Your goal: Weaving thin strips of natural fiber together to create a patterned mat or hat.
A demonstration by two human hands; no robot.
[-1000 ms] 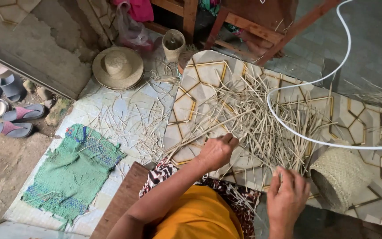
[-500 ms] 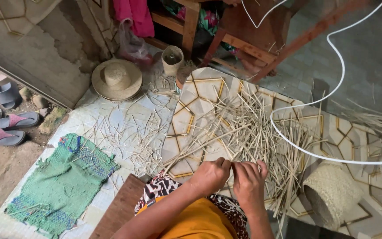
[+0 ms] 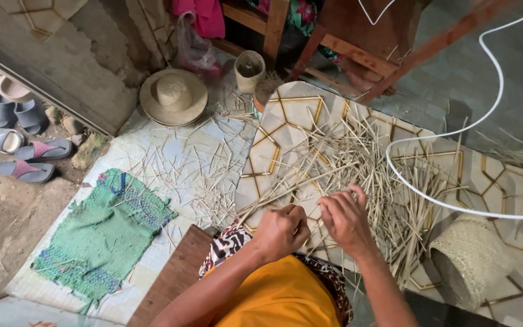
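My left hand (image 3: pixel 282 230) is closed around a bundle of pale straw strips (image 3: pixel 286 189) that runs up and to the right over the patterned mat (image 3: pixel 286 121). My right hand (image 3: pixel 345 219) is beside it, fingers pinching the same strips near their upper part. More loose straw strips (image 3: pixel 394 181) lie spread over the mat in front of both hands. A half-woven straw basket (image 3: pixel 470 260) lies on its side to the right of my right hand.
A straw hat (image 3: pixel 173 97) and a small woven cup (image 3: pixel 249 69) sit at the back. A green knitted cloth (image 3: pixel 101 233) lies on the left, sandals (image 3: pixel 25 160) beyond it. A white cable (image 3: pixel 431 203) loops over the mat. Wooden furniture legs (image 3: pixel 334 45) stand behind.
My right hand has come up from the lower right to meet my left hand on the straw strips. The view has shifted slightly down and left.
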